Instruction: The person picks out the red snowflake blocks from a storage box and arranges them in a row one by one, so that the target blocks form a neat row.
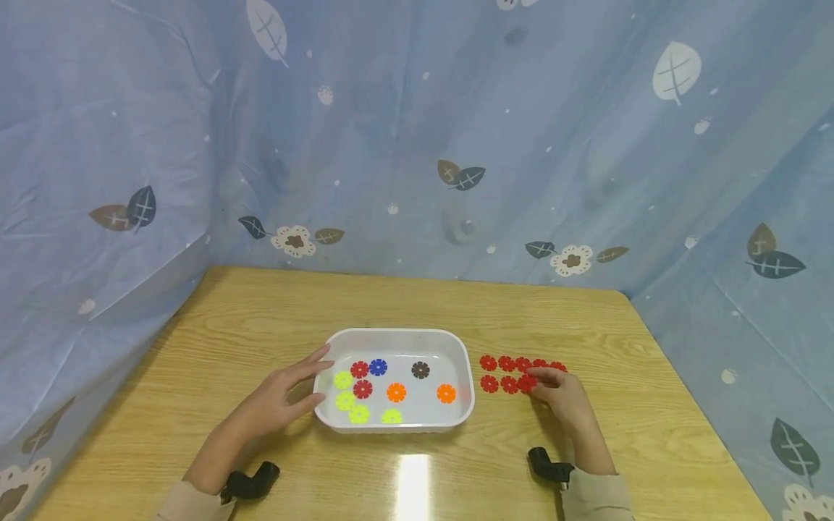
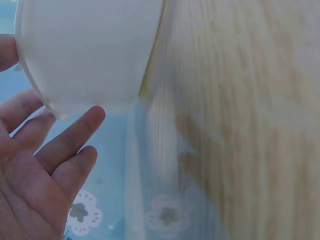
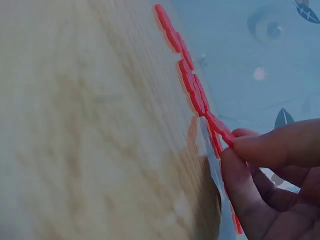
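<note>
A white plastic tray sits mid-table with several notched flower-shaped discs in it: yellow, red, orange, one blue and one brown. My left hand rests against its left end, fingers spread and fairly straight, touching the rim; the left wrist view shows the tray's outer wall beside the fingertips. To the tray's right, red notched discs lie in two rows on the table. Between thumb and fingertips, my right hand pinches a red disc at the nearer row's right end, tilted with one edge raised.
The wooden table extends around the tray. A blue leaf-patterned curtain hangs behind it and along both sides. Each wrist wears a black camera mount, one on the left and one on the right.
</note>
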{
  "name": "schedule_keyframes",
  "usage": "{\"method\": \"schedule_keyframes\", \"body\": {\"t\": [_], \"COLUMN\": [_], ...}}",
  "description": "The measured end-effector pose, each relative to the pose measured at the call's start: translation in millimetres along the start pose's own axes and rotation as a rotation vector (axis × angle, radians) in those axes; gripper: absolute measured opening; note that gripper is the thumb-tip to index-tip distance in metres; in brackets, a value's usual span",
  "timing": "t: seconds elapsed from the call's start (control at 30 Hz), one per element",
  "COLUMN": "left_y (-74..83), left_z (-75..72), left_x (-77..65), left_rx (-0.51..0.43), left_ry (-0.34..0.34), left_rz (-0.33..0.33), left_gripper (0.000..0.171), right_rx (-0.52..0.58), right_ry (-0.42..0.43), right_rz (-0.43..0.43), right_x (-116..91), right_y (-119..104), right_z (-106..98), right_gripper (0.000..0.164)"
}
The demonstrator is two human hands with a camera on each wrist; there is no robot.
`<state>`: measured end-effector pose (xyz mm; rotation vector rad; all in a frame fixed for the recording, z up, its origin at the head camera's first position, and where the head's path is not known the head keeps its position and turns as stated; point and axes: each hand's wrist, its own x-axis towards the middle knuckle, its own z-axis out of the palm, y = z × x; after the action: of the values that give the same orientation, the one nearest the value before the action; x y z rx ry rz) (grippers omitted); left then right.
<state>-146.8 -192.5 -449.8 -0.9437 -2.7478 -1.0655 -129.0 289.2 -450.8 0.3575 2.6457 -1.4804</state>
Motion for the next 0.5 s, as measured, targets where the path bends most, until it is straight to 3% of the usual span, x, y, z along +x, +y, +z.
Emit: {"method": "schedule_keyframes", "body": {"t": [0.2, 0.5], "left_y": [0.5, 1.5], "left_z": [-0.6, -1.5], "left_x": [-0.5, 0.3], "left_rx": [-0.006, -0.022], "left_ry": [-0.006, -0.010], "left_rz": [-0.008, -0.012], "left_gripper": [0.049, 0.049], "right_rx": [-0.092, -0.076], "right_ry": [0.018, 0.019], "right_rz": [-0.004, 0.010], "right_x": [-1.3, -1.0], "right_y": [-0.5, 0.4], "right_z": [0.1, -0.8], "right_gripper": [0.033, 0.034]}}
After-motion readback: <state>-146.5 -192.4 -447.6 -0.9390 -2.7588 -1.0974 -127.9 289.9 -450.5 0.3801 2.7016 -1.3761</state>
